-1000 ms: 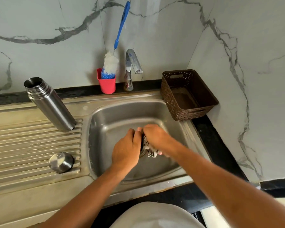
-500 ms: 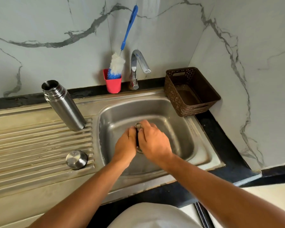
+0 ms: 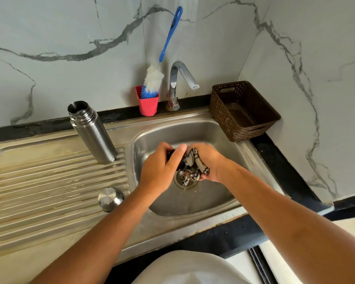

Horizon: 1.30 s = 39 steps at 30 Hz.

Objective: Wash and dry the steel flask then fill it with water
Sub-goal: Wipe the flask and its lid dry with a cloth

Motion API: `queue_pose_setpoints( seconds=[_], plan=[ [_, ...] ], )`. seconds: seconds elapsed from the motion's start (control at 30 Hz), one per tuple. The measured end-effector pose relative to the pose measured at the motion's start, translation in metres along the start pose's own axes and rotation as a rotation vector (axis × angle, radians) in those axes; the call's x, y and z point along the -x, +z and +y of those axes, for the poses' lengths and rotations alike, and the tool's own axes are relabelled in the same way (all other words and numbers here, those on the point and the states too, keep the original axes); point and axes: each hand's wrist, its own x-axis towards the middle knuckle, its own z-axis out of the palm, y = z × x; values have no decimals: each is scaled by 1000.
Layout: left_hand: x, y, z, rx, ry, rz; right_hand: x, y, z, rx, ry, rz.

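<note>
Change: Since half a second ago our two hands have drawn a little apart over the drain (image 3: 184, 181), and the cloth (image 3: 195, 163), then almost hidden under them, now shows between them. The flask and its cap stand where they stood.
Left hand: Our left hand (image 3: 160, 168) hangs over the middle of the sink basin, back of the hand up. Its fingers (image 3: 180, 149) are curled and clenched round the dark end of the cloth.
Right hand: Our right hand (image 3: 210, 162) is just beside the left, turned partly palm up. Its fingers are closed under the bunched black-and-white cloth and grasp it.
Cloth: It is crumpled between our hands, and a loose corner hangs down towards the drain.
Steel flask: The steel flask (image 3: 93, 134) is out of our hands. It stands with its mouth open, leaning in this wide view, on the ribbed drainboard (image 3: 49, 181) just left of the basin.
Cap: The round steel cap (image 3: 110, 198) rests on the drainboard nearer to us, apart from the flask and close to our left forearm.
Sink: The steel sink (image 3: 209, 203) looks wet around the drain.
Tap: The chrome tap (image 3: 180, 83) stands behind the basin, and we see no stream from its spout.
Brush: A blue-handled bottle brush (image 3: 153, 80) stands head down in a red cup (image 3: 149, 104) just left of the tap and leans on the marble wall (image 3: 70, 37).
Basket: A brown perforated basket (image 3: 244, 111) sits at the back right corner of the sink.
Bench: The black bench (image 3: 223, 236) runs along the front of the sink.
</note>
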Motion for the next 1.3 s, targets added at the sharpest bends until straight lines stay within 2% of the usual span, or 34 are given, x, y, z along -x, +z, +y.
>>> queue_pose_setpoints(
  seconds=[0.1, 0.17, 0.27, 0.33, 0.43, 0.5, 0.6, 0.67, 0.73, 0.8, 0.93, 1.0, 1.03, 1.1, 1.13, 1.2, 1.23, 1.3],
  plan=[
    [-7, -20, -7, 462, -319, -199, 4, 1, -5, -90, -109, 124],
    [-8, -26, -16, 672, -472, -285, 5, 3, -5, -93, -187, 186],
    [-10, -25, -22, 956, -590, -285, 8, 4, 0, -145, -257, 191],
    [-10, -25, -20, 1043, -604, -270, 13, 4, 3, -193, -297, 174],
    [-10, -23, -19, 1007, -570, -276, 18, 0, 6, -217, -364, 214],
    [-11, -22, -19, 883, -581, -256, 20, -2, 5, -185, -457, 303],
    [-15, -11, -12, 645, -612, -182, 26, 11, 9, 168, -666, 471],
    [-14, 1, -6, 573, -587, -140, 30, 35, 28, 514, -763, 456],
    [-8, 11, -5, 537, -515, -104, 31, 50, 45, 713, -770, 445],
    [-3, 17, -11, 465, -421, -64, 24, 44, 39, 650, -639, 412],
    [2, 18, -11, 295, -261, -26, 19, 18, -2, 188, -79, 166],
    [2, 20, -12, 200, -193, -41, 25, 17, -9, 108, 16, 135],
    [-1, 21, -14, 185, -189, -41, 26, 19, -8, 116, -37, 172],
    [-9, 20, -18, 341, -301, -28, 22, 28, 8, 245, -333, 270],
    [-12, 18, -17, 473, -400, -34, 24, 35, 20, 386, -512, 292],
    [-12, 16, -18, 602, -516, -84, 29, 49, 44, 717, -724, 279],
    [-8, 15, -17, 584, -529, -128, 29, 52, 51, 803, -763, 276],
    [-1, 16, -22, 446, -507, -144, 25, 48, 52, 848, -703, 291]
  ],
)
